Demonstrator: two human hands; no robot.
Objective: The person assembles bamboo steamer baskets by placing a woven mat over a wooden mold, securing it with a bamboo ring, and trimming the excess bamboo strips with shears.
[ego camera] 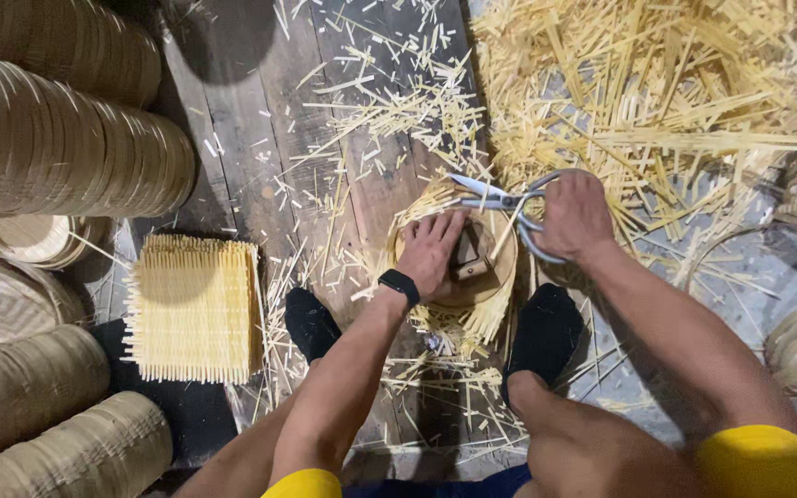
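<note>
Left hand [431, 251] presses flat — ungripping — on a round wooden disc [498, 267]; right hand [574, 217] grips large steel shears [500, 198] at its strip-fringed edge.

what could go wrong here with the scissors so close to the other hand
The scissors in the right hand are open just above the left hand pressing the round woven piece, so a slip could nick a finger. Loose strips around the feet may also slide underfoot.
</note>
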